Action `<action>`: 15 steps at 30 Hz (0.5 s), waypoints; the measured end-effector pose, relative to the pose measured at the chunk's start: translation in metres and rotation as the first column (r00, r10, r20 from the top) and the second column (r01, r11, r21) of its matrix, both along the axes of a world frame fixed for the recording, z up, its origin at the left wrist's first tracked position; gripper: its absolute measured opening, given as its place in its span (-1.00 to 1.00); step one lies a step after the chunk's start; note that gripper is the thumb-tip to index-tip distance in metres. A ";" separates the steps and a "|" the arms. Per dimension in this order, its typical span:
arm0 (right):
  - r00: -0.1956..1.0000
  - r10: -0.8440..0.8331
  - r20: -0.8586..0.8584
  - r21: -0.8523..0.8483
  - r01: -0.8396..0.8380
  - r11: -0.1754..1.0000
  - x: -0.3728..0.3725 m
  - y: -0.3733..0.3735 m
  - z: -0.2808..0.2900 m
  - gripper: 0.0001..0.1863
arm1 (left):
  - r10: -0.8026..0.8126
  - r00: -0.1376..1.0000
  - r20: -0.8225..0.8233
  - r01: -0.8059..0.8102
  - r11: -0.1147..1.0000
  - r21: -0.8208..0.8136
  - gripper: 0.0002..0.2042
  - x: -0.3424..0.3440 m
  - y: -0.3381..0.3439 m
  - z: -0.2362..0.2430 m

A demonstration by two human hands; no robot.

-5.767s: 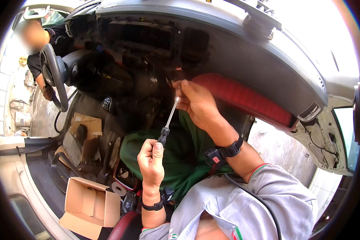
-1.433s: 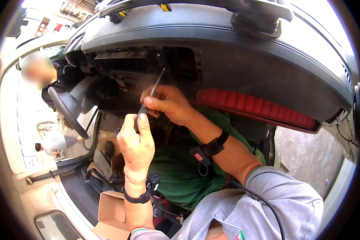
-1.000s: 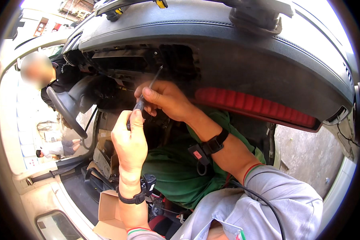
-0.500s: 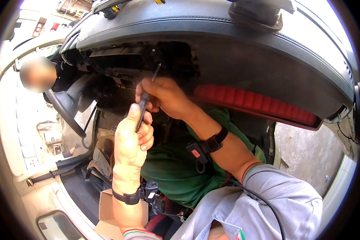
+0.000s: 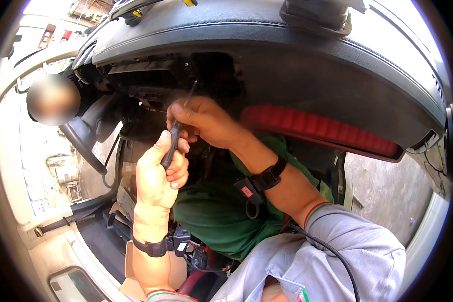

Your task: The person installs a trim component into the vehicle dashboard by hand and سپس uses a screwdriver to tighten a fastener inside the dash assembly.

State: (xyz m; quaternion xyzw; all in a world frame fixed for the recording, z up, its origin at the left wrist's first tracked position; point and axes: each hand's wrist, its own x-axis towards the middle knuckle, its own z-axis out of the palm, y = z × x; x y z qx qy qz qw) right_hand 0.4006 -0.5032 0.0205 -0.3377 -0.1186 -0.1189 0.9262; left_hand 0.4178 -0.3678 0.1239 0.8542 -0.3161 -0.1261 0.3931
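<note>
Both my hands are on a screwdriver [image 5: 172, 143] with a dark handle and a thin metal shaft. My left hand [image 5: 158, 176] is closed round the butt end of the handle. Higher up, my right hand [image 5: 204, 118] pinches the tool where handle meets shaft. The shaft slants up and slightly right; its tip stands in front of a dark opening [image 5: 216, 75] in the dashboard [image 5: 211, 38]. Whether the tip touches anything cannot be told. A small bright screw head [image 5: 186, 64] shows beside the opening.
A steering wheel [image 5: 83, 146] is at the left, with another person [image 5: 53, 100] just beyond it. A red ribbed panel [image 5: 317, 128] runs along the dashboard's lower right edge. An opened cardboard box [image 5: 178, 269] stands beside my left forearm. A black cable [image 5: 332, 249] crosses my sleeve.
My hands and the screwdriver have shifted slightly left, and more of the handle's butt shows above my left hand. The other person's head has moved a little right and down.
</note>
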 end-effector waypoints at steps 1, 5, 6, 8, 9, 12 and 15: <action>1.000 -0.003 0.000 -0.003 0.003 1.000 -0.001 -0.001 0.000 -0.57 | -0.039 0.992 0.121 0.040 0.999 -0.006 -0.75 0.001 -0.001 -0.007; 0.997 0.005 -0.082 -0.055 -0.010 0.998 -0.005 -0.004 0.003 -0.58 | -0.338 0.496 0.800 -0.080 0.899 0.430 -0.82 -0.009 -0.007 -0.001; 0.994 0.011 -0.109 -0.070 -0.019 0.997 -0.005 -0.003 0.004 -0.59 | -0.336 0.501 0.798 -0.073 0.902 0.426 -0.81 -0.006 -0.004 0.000; 0.993 0.016 -0.114 -0.064 -0.023 0.998 -0.006 -0.005 0.003 -0.60 | -0.191 0.764 0.617 0.063 0.972 0.224 -0.77 -0.004 -0.005 -0.006; 0.996 0.020 -0.090 -0.038 -0.024 0.999 -0.005 -0.003 0.004 -0.61 | -0.089 0.995 0.051 0.084 0.992 0.099 -0.72 -0.007 -0.003 0.003; 0.994 -0.016 -0.106 -0.045 0.011 0.999 -0.008 0.001 0.007 -0.63 | 0.132 0.887 -0.443 -0.138 0.990 0.020 -0.67 -0.011 -0.008 0.014; 0.995 -0.008 -0.095 -0.026 0.006 1.000 -0.007 0.000 0.004 -0.61 | 0.141 0.912 -0.386 -0.138 0.990 0.037 -0.71 -0.008 -0.006 0.010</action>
